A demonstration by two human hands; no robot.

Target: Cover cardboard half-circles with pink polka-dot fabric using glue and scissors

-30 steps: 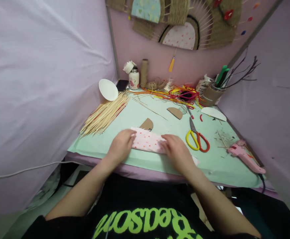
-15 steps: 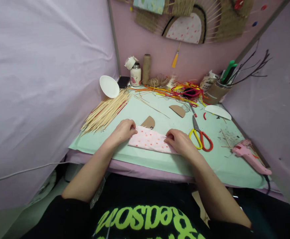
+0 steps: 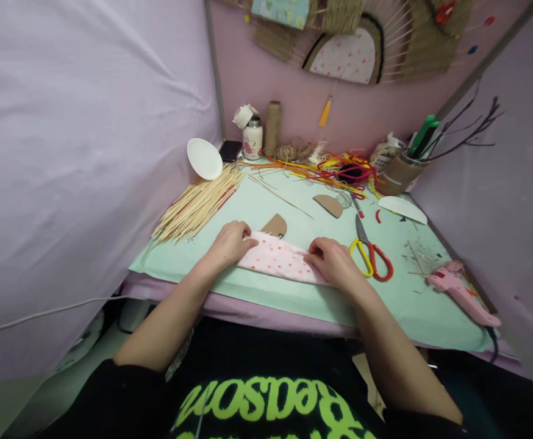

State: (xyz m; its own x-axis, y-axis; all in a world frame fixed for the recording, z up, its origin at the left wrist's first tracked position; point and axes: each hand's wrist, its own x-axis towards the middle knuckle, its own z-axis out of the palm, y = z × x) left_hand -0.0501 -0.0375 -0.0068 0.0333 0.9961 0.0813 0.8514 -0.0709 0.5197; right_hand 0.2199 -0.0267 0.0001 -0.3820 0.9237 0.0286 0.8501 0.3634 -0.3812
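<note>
A folded strip of pink fabric with red dots (image 3: 278, 260) lies on the mint-green mat (image 3: 257, 210) near the table's front edge. My left hand (image 3: 230, 242) grips its left end with curled fingers. At the strip's right end, my right hand (image 3: 335, 261) pinches the fabric in the same way. A brown cardboard half-round (image 3: 275, 225) lies just behind the strip, between my hands.
Yellow-and-red scissors (image 3: 371, 253) lie right of my right hand. A pink glue gun (image 3: 458, 291) sits at the right edge. A sheaf of bamboo sticks (image 3: 197, 204) fans out at the left. Coloured cords (image 3: 339, 171), a second cardboard piece (image 3: 328, 205), white plates and jars crowd the back.
Both hands slid back along the fabric and their fingers curled onto its ends. The view shifted slightly upward and right.
</note>
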